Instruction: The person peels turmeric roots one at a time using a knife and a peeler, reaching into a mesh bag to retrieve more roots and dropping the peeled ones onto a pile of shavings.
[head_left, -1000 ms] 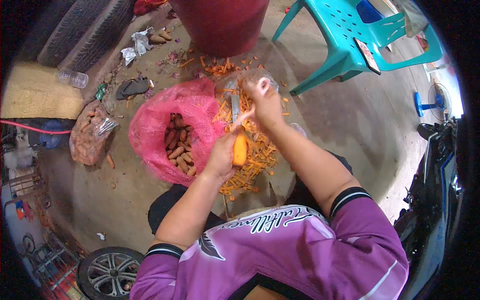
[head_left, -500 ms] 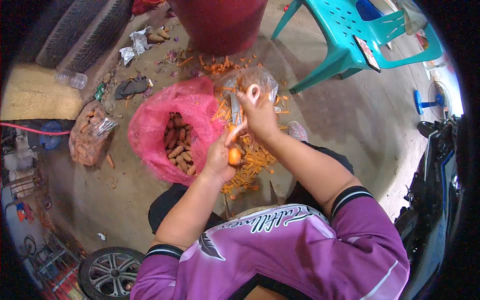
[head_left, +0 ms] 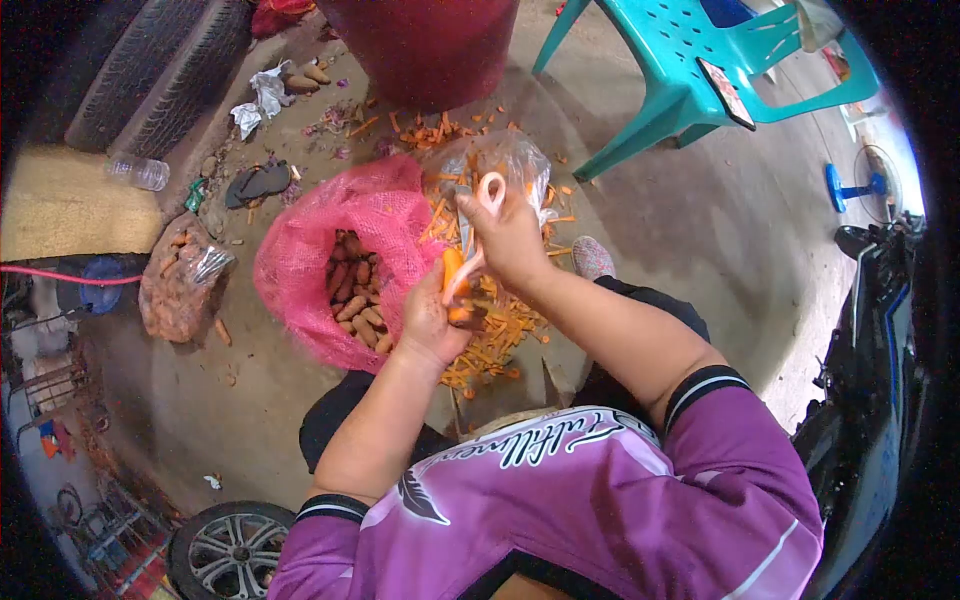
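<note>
Over the concrete floor (head_left: 680, 230), between your knees, your left hand (head_left: 430, 322) is curled tight round the lower end of a smooth orange carrot (head_left: 452, 268), held tilted just beside the sack. Your right hand (head_left: 512, 242) grips a peeler (head_left: 489, 192) by its pale looped plastic handle, the working end lying against the carrot. Thin orange peelings (head_left: 500, 335) litter the floor beneath. At your left, a pink mesh sack (head_left: 300, 240) gapes open, holding rough brownish unpeeled carrots (head_left: 357, 295).
</note>
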### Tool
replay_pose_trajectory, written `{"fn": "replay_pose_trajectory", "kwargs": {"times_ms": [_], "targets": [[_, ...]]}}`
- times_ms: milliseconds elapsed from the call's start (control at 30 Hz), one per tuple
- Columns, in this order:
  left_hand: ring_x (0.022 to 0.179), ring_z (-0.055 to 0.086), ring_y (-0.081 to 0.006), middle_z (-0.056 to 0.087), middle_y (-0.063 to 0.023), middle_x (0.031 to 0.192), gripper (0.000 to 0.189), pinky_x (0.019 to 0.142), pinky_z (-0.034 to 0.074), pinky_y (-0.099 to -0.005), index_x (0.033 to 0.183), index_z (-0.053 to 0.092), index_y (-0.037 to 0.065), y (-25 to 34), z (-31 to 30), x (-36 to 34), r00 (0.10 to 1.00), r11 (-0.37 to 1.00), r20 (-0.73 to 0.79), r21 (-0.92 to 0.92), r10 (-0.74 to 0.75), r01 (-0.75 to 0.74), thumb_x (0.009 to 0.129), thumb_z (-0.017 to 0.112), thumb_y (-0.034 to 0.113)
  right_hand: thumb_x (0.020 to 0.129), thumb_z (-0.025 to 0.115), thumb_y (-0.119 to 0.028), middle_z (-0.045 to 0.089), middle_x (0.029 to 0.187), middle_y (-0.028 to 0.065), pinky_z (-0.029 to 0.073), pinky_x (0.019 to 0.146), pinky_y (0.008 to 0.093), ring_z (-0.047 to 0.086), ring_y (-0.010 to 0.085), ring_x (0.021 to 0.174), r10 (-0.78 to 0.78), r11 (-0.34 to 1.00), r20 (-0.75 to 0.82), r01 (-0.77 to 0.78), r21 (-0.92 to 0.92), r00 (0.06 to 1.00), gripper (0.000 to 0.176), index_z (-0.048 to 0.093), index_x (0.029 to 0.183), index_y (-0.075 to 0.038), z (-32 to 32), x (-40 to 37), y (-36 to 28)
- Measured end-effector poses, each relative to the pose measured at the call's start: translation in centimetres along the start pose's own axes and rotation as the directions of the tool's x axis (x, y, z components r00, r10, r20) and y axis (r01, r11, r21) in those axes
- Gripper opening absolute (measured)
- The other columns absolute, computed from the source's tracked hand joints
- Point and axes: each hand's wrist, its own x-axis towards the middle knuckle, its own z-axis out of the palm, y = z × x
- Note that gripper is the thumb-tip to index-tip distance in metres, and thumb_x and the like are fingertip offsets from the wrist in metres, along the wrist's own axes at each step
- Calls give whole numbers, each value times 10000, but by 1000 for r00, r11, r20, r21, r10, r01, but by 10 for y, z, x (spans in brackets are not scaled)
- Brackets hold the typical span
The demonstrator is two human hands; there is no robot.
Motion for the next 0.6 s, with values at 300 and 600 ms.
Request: {"fn": "replay_pose_trajectory", "kwargs": {"times_ms": [300, 600], "targets": [[660, 504, -158, 508, -48, 764, 334, 543, 428, -284, 962, 491, 77, -2, -25, 12, 986, 995, 160, 85, -55, 42, 855, 411, 384, 781, 574, -219, 460, 664, 28, 377, 502, 261, 429, 100, 580, 213, 957, -74, -193, 217, 974, 217, 471, 825, -34, -11, 29, -4], [654, 531, -148, 537, -33, 784, 302, 534, 446, -266, 1018, 502, 101, -3, -9, 7, 998, 982, 28, 179, 51, -55, 868, 403, 344, 775, 590, -224, 479, 700, 32, 381, 550, 257, 430, 101, 607, 65, 998, 73, -67, 20, 995, 251, 486, 838, -5, -6, 4, -5]]}}
